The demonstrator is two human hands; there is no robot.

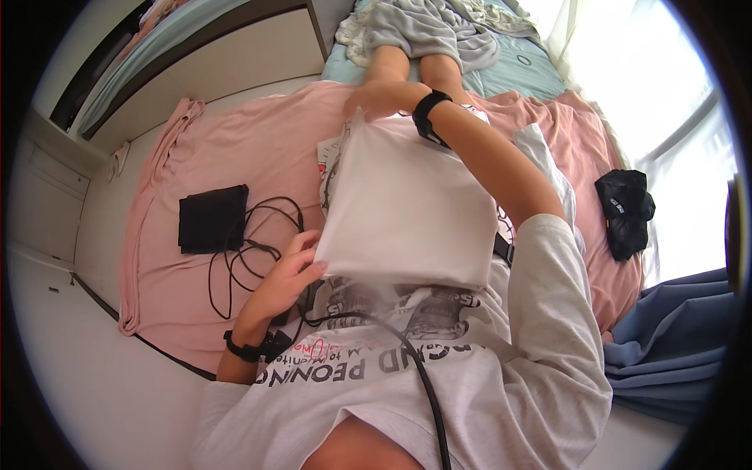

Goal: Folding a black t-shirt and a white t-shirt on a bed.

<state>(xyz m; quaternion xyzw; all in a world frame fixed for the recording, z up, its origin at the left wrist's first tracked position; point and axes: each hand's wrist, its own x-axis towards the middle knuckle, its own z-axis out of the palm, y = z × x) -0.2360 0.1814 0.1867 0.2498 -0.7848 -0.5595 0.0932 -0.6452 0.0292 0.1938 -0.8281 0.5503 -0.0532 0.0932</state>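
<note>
A pale pinkish-white piece of fabric, folded into a rough square, lies across my lap; whether it is a garment I cannot tell. My left hand is at its near left corner, with the thumb and fingers closed on the edge. Reaching across the far side, my right hand is at the far left corner, where the cloth rises to a small peak by the fingertips. That hand is slightly blurred and its fingertips are partly hidden. White fabric with black and red print shows from under the left edge.
A pink sheet covers the bed around me. Left of my lap lie a black folded item and a looped black cable; a cable also runs over my shirt. A crumpled black item rests at the right, near sheer curtains.
</note>
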